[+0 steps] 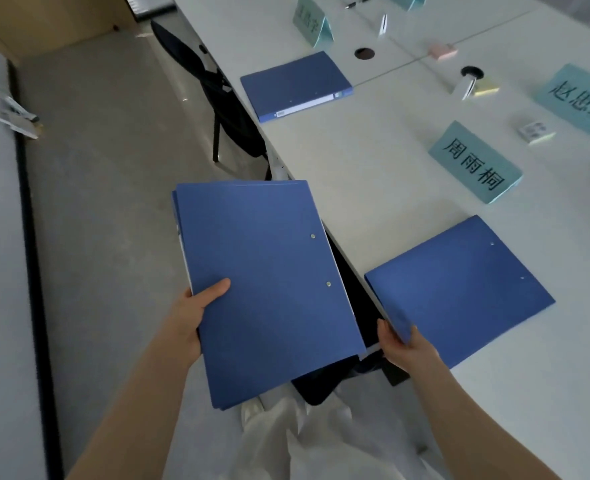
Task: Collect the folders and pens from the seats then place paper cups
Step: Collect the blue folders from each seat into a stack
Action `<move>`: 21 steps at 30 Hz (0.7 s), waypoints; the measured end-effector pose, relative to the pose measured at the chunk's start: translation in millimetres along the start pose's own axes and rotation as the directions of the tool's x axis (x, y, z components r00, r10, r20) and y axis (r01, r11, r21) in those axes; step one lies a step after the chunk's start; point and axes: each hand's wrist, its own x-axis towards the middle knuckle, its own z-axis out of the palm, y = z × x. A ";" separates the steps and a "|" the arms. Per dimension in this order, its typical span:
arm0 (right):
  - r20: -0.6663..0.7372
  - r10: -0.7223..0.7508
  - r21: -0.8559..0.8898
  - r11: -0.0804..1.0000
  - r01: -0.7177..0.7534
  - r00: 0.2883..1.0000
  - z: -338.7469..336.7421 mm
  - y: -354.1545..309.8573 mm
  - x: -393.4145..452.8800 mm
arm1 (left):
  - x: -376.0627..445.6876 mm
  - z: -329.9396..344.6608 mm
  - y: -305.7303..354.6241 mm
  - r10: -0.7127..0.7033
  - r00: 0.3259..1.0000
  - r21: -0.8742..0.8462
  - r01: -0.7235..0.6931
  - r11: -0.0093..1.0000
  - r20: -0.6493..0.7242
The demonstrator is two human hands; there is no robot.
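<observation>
Grey floor, long white table [373, 188] running along the right side, dim light. Nearest: the person's white trousers [307, 441] at the bottom edge. Left hand [196, 313] grips a stack of blue folders [265, 289] at its left edge, thumb on top of the cover, the stack held in the air off the table, above the floor and the black seat below. More than one folder in it, a second edge shows at the top left; exact count unclear. Right hand [404, 348] pinches the near corner of another blue folder [459, 289], thumb on top, fingers under; that corner overhangs the table edge, the rest lies flat on the table. Behind it a teal name card [473, 162] with black characters, standing tent-style. Further right a second teal name card [581, 98], cut by the frame edge, and between the two a small white packet [534, 131]. Mid-table a third blue folder [295, 86] lies flat near the edge, white spine label facing the camera. Black chair [217, 98] pushed in beside it. Cable holes in the tabletop, sticky notes pink [442, 51] and yellow [484, 87] nearby. Far end: a third teal card [312, 24], pens [357, 2] beyond it, blurred.
</observation>
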 end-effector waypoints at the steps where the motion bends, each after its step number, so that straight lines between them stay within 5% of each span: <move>1: 0.002 -0.027 0.001 1.000 0.027 1.000 0.6 3.5 4.3 | 6.4 -2.9 2.5 -0.001 1.000 0.005 0.001 1.000 -0.002; 13: 0.029 -0.325 0.087 0.943 0.321 0.945 -11.9 39.2 22.4 | 51.8 -39.7 31.4 -0.063 0.990 0.064 0.056 0.996 0.125; 16: 0.020 -0.433 0.071 0.900 0.430 0.901 -14.8 47.3 17.6 | 55.4 -49.1 39.2 -0.066 0.984 0.058 0.057 0.997 0.164; 19: 0.153 -0.536 0.055 0.843 0.534 0.830 -23.3 55.7 4.9 | 56.0 -56.7 46.6 -0.065 0.976 0.068 0.052 0.996 0.209; 21: 0.145 -0.569 0.163 0.821 0.547 0.810 -27.1 64.0 -10.2 | 56.4 -60.2 50.6 -0.058 0.973 0.076 0.042 0.996 0.225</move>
